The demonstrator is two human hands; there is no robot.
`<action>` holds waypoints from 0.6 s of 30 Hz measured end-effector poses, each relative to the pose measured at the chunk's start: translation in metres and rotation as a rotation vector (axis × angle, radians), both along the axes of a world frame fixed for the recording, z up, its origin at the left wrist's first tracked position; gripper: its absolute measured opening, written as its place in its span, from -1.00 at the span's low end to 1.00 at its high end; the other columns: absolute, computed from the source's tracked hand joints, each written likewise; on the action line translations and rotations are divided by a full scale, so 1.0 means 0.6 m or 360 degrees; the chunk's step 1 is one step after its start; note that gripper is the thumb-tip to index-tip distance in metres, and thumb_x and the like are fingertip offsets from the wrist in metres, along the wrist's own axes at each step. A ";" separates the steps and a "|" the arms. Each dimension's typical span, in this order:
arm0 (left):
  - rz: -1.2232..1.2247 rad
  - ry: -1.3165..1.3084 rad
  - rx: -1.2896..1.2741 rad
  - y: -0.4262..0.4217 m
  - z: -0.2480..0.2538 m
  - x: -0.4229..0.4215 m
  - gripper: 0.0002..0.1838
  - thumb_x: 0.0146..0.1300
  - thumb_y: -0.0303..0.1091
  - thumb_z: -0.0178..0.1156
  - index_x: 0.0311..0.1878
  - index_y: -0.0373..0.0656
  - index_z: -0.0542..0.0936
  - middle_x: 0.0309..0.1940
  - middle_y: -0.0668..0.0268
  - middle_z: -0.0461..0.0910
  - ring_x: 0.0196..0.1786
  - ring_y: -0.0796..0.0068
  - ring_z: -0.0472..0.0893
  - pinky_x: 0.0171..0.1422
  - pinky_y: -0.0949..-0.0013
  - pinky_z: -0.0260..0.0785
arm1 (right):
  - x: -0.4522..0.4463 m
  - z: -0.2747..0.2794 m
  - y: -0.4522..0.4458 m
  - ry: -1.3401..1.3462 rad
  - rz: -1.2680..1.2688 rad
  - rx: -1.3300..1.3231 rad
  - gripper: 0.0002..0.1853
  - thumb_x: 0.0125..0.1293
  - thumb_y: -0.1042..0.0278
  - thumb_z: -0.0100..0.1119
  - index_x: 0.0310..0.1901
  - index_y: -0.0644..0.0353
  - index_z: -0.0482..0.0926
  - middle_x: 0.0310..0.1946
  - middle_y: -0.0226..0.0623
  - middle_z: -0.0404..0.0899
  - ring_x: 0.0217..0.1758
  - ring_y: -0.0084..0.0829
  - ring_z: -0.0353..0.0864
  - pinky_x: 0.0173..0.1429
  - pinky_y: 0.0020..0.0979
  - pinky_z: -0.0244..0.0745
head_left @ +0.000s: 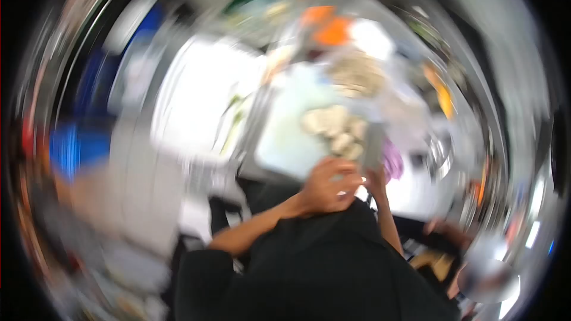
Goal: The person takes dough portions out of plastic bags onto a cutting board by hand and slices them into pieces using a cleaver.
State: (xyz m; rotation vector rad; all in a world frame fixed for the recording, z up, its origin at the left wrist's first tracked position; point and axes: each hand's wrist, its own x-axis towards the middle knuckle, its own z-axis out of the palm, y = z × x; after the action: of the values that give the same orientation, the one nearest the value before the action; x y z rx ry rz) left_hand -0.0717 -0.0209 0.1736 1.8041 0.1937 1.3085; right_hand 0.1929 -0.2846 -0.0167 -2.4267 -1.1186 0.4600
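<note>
Everything is smeared by motion. My left hand (pixel 332 185) is near my body at the front edge of a pale cutting board (pixel 285 125), its fingers curled together; what they hold, if anything, is hidden. My right hand (pixel 375 182) is close beside it, mostly blurred, at the lower end of a flat grey strip (pixel 373 145) that could be a blade or part of the work surface. Pale, cream-coloured chunks (pixel 336 128) lie on the board just beyond my left hand. A purple piece (pixel 392 161) is to the right of my right hand.
A white tray (pixel 196 101) with green stalks (pixel 233 116) stands left of the board. Beyond the board are a beige heap (pixel 357 74) and orange items (pixel 328 25). Another person's hand (pixel 447 230) and a round metal object (pixel 489 276) are at the lower right.
</note>
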 end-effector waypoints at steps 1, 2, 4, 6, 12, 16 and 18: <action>-0.0035 0.0020 -0.0002 -0.009 0.003 -0.004 -0.66 -0.11 -0.55 0.40 -0.19 0.00 0.66 -0.28 0.27 0.57 -0.27 0.31 0.58 -0.22 0.27 0.41 | -0.044 0.072 0.043 0.0228 -0.0244 -0.0079 -0.49 0.26 0.45 0.08 0.25 0.33 0.33 -0.50 -0.08 0.59 -0.55 -0.10 0.59 -0.45 -0.13 0.49; -0.0048 0.0121 0.0016 -0.011 0.018 -0.013 -0.70 -0.05 -0.57 0.42 -0.23 -0.01 0.65 -0.30 0.28 0.57 -0.28 0.29 0.57 -0.23 0.30 0.41 | -0.060 0.092 0.069 0.0056 -0.0301 -0.0067 -0.43 0.16 0.50 0.13 0.25 0.31 0.34 -0.38 0.06 0.62 -0.42 0.02 0.64 -0.34 -0.06 0.53; -0.0119 0.0287 0.0010 -0.005 0.059 -0.023 -0.73 0.00 -0.58 0.42 -0.28 -0.09 0.55 -0.33 0.25 0.51 -0.31 0.32 0.49 -0.22 0.34 0.38 | -0.076 0.059 0.062 -0.0161 -0.0431 0.0204 -0.40 0.12 0.51 0.20 0.27 0.22 0.37 -0.24 0.02 0.63 -0.18 -0.03 0.66 -0.13 -0.06 0.54; -0.0490 0.0384 -0.0132 0.020 0.074 -0.041 -0.76 0.07 -0.62 0.28 -0.23 -0.17 0.46 -0.24 0.20 0.39 -0.25 0.37 0.45 -0.21 0.38 0.34 | -0.103 0.075 0.084 -0.0222 -0.0654 0.0117 -0.50 -0.01 0.50 0.23 0.06 0.30 0.48 -0.29 0.09 0.60 -0.19 0.12 0.61 -0.10 0.01 0.52; -0.1129 0.0239 -0.0196 0.004 0.148 -0.033 -0.83 0.21 -0.58 0.08 -0.15 -0.20 0.39 -0.20 0.26 0.27 -0.41 0.48 0.34 -0.36 0.50 0.24 | -0.168 0.084 0.124 -0.0217 -0.1140 0.0240 -0.84 0.20 0.46 0.07 -0.18 0.26 0.51 -0.40 -0.02 0.61 -0.26 0.02 0.66 -0.21 -0.03 0.55; -0.1497 0.0542 -0.0260 -0.055 0.138 0.003 -0.81 0.25 -0.60 0.14 -0.11 -0.19 0.41 -0.16 0.23 0.30 -0.21 0.44 0.36 -0.27 0.47 0.30 | -0.166 0.070 0.138 -0.0334 -0.1189 0.0337 -0.84 0.23 0.46 0.08 -0.16 0.27 0.47 -0.47 -0.04 0.59 -0.36 0.02 0.66 -0.27 -0.03 0.55; -0.1551 0.0635 -0.0132 -0.079 0.130 0.011 -0.80 0.22 -0.61 0.19 -0.13 -0.20 0.44 -0.16 0.23 0.32 -0.11 0.40 0.38 -0.10 0.42 0.32 | -0.169 0.066 0.146 -0.0390 -0.1205 0.0358 -0.84 0.23 0.45 0.09 -0.17 0.26 0.48 -0.48 -0.06 0.60 -0.37 0.00 0.66 -0.29 -0.04 0.56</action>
State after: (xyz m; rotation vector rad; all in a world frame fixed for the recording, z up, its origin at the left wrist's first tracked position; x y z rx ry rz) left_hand -0.0650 -0.0686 0.2513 1.7036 -0.3790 0.2517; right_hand 0.0917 -0.1970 0.0229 -2.5044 -0.2412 -0.1987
